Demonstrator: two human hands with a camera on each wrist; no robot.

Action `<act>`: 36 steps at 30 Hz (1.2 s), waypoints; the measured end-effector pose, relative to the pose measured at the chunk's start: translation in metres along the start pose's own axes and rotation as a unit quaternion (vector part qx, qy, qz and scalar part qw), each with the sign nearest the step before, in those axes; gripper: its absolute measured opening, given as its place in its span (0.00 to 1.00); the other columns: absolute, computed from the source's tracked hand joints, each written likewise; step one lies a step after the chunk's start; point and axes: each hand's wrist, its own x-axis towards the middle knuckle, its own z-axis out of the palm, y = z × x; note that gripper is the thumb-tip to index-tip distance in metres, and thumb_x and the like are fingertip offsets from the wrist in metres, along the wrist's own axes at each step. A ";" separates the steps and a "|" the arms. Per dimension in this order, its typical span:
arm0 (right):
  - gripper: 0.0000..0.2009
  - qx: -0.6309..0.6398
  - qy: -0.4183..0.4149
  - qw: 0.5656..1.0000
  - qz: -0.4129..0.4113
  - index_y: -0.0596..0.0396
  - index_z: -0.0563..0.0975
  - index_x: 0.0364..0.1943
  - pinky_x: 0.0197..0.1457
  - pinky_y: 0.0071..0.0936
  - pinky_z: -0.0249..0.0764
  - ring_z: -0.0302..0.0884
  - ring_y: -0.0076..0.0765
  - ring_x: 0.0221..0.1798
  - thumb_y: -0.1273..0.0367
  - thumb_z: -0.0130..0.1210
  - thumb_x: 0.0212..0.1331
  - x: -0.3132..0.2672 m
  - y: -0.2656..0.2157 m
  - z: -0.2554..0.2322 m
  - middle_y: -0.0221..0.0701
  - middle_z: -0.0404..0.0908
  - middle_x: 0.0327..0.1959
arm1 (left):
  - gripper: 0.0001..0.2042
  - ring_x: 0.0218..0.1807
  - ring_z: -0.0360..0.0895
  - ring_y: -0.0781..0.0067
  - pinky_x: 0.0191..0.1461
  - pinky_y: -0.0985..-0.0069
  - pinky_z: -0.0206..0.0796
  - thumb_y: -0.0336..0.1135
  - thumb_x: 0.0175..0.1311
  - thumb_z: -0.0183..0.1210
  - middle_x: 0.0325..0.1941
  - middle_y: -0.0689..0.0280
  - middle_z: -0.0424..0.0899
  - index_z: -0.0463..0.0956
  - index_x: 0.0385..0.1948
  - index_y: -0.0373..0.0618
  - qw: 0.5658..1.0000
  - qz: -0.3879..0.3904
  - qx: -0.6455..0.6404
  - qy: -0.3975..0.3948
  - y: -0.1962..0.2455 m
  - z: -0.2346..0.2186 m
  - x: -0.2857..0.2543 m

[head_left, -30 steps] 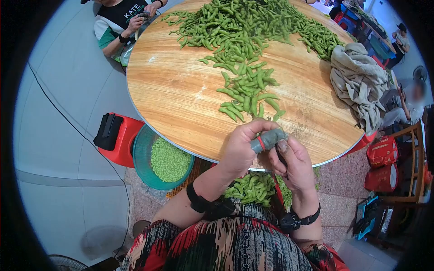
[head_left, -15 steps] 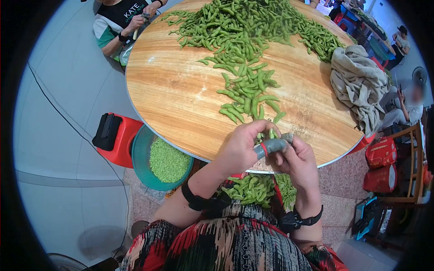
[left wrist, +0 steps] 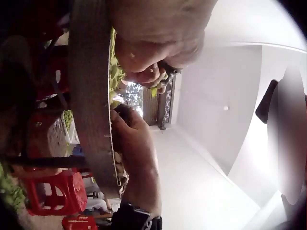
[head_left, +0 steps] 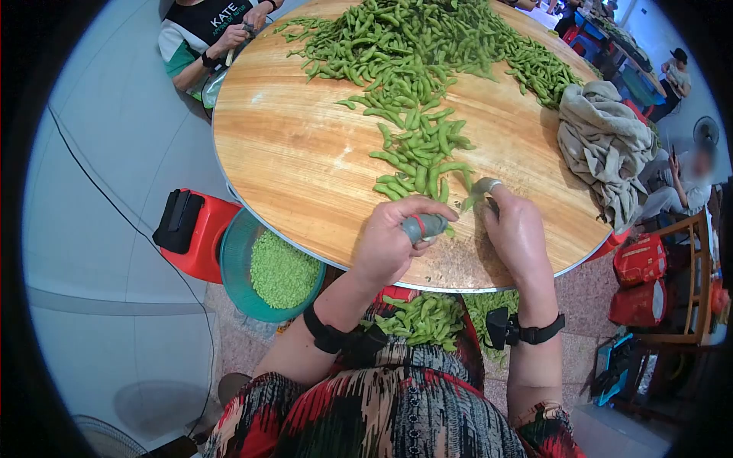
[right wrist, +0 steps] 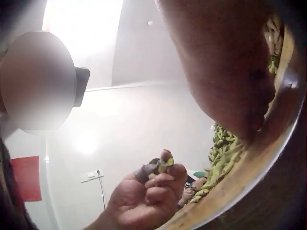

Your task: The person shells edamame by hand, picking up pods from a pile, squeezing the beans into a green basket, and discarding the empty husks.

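Note:
My left hand (head_left: 389,243) is over the table's near edge, thumb in a grey cover with a red band. It pinches a green edamame pod (right wrist: 169,163), mostly hidden by its curled fingers. To its right, my right hand (head_left: 523,237) reaches forward, a grey-covered fingertip (head_left: 485,185) right at a loose edamame pod (head_left: 467,201). I cannot tell whether the fingers grip that pod. Just beyond lies a trail of edamame pods (head_left: 416,156), leading back to a large heap (head_left: 412,38).
The round wooden table (head_left: 290,153) carries a crumpled grey cloth (head_left: 603,137) at right. A teal basin (head_left: 233,263) of shelled beans stands at lower left beside a red stool (head_left: 206,244). More pods (head_left: 427,320) lie near my lap. Another person (head_left: 206,38) sits at far left.
My hands were together working a pod over the table edge. They have separated: the right has moved forward to the loose pods, the left has drawn slightly left with a pod.

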 end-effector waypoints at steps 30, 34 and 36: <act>0.11 0.625 -0.197 0.739 0.155 0.56 0.69 0.31 0.19 0.12 0.51 0.54 0.13 0.16 0.64 0.40 0.67 -0.056 -0.022 -0.004 0.20 0.65 0.17 | 0.07 0.35 0.71 0.85 0.36 0.88 0.63 0.22 0.55 0.53 0.32 0.70 0.74 0.72 0.36 0.41 0.997 0.031 0.032 0.062 -0.008 0.020 -0.007; 0.09 0.621 -0.182 0.750 0.135 0.56 0.69 0.33 0.17 0.11 0.49 0.53 0.12 0.15 0.67 0.41 0.66 -0.054 -0.021 0.004 0.21 0.66 0.18 | 0.06 0.34 0.71 0.83 0.36 0.87 0.62 0.26 0.57 0.55 0.32 0.70 0.74 0.73 0.35 0.40 0.999 0.030 0.016 0.019 -0.005 0.028 -0.011; 0.08 0.652 -0.202 0.714 0.154 0.56 0.70 0.33 0.16 0.11 0.48 0.52 0.11 0.14 0.67 0.42 0.66 -0.053 -0.023 -0.001 0.21 0.66 0.18 | 0.06 0.34 0.71 0.83 0.36 0.86 0.62 0.28 0.57 0.55 0.32 0.70 0.74 0.74 0.35 0.39 1.000 0.012 -0.012 -0.003 -0.007 0.023 -0.010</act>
